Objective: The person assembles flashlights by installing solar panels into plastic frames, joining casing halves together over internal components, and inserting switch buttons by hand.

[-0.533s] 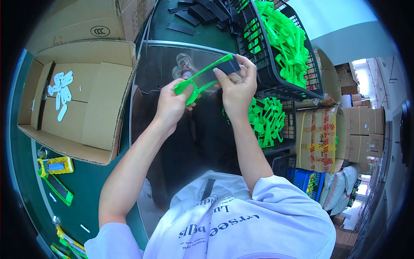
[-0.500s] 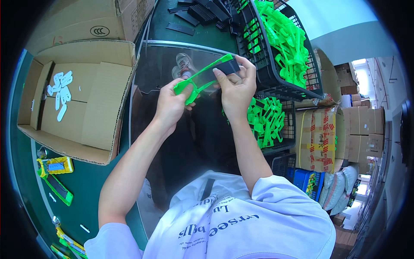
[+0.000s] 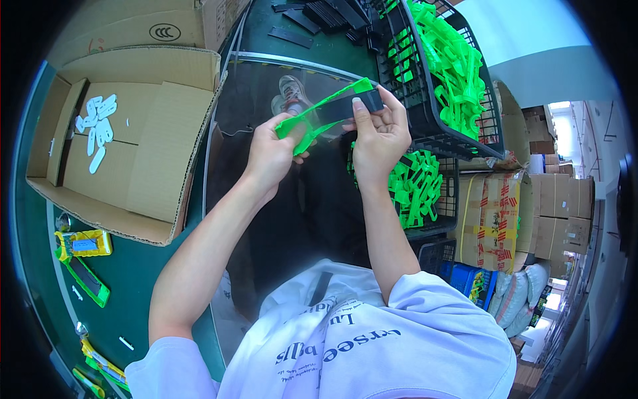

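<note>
Green worktop (image 3: 136, 279) lies along your left side and continues beyond your hands, in a room with cartons (image 3: 565, 199) piled at the far right. Your left hand (image 3: 270, 153) has its grip closed around the near end of a green frame (image 3: 304, 142), which is held in the air before your body. Your right hand (image 3: 380, 141) pinches a black strip (image 3: 372, 100) between thumb and fingers, at the frame's far end. By my judgement, this piece is partly done: the strip lies between the frame's two arms, but whether it is seated, I cannot tell. On the worktop at left, one panelled frame (image 3: 86, 280) looks already joined. Much seems left: loose strips (image 3: 332, 13) lie beyond your hands, and the upper crate (image 3: 458, 147) and lower crate (image 3: 428, 232) hold many green parts (image 3: 452, 73).

About writing: your shirt (image 3: 319, 359) carries dark printed words, upside down from this view. Beyond the open carton (image 3: 176, 166), a big carton (image 3: 133, 26) bears an oval mark with letters. At right, a taped carton (image 3: 472, 219) shows red printing, too small to read.
</note>
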Action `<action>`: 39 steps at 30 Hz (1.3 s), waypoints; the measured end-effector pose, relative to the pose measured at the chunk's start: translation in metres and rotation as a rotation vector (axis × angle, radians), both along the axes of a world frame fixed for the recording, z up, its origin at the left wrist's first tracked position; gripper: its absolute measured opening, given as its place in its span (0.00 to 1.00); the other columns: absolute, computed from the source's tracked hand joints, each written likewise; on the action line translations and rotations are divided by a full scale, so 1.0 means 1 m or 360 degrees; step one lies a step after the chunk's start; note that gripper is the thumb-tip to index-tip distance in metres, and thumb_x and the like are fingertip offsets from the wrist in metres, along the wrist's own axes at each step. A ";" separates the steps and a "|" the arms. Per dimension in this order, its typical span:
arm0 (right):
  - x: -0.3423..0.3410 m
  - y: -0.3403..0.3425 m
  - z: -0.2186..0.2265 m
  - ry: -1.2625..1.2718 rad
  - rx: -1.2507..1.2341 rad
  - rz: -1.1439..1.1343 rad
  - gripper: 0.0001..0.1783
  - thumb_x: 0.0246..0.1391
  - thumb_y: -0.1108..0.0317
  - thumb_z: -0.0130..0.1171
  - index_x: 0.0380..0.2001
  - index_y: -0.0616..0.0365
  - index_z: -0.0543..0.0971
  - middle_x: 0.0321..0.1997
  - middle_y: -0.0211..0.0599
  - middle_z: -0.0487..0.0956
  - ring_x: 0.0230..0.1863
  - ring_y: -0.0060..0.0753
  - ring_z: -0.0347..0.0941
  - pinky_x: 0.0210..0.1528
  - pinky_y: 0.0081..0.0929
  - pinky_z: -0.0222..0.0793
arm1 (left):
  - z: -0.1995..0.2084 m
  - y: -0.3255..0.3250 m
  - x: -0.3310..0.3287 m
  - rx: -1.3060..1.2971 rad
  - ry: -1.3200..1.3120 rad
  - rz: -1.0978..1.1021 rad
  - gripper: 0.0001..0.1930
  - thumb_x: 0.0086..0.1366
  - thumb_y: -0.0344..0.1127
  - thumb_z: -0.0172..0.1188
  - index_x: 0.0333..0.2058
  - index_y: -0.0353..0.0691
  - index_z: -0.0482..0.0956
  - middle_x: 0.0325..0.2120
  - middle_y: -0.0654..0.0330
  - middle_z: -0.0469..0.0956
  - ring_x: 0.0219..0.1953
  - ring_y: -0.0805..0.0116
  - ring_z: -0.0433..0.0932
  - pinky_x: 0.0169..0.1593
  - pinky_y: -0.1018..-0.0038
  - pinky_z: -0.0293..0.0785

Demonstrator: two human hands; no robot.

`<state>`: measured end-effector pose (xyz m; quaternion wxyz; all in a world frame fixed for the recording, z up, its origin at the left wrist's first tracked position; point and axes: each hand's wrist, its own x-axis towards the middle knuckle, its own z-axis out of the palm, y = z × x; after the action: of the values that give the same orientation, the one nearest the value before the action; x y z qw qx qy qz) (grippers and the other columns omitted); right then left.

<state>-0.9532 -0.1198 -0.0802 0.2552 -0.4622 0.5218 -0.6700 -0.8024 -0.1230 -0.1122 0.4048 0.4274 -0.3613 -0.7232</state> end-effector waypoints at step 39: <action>-0.037 0.045 0.006 0.1566 0.0217 -0.0550 0.21 0.43 0.66 0.72 0.41 0.62 0.80 0.42 0.38 0.76 0.36 0.35 0.76 0.34 0.33 0.72 | 0.000 0.005 0.000 -0.0209 -0.0083 -0.0257 0.10 0.70 0.37 0.56 0.42 0.37 0.79 0.27 0.60 0.81 0.28 0.77 0.76 0.32 0.80 0.70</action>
<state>-0.9906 -0.0745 -0.0739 -0.1048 -0.6118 0.6909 -0.3706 -0.8025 -0.1175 -0.1120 0.3629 0.3881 -0.4515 -0.7168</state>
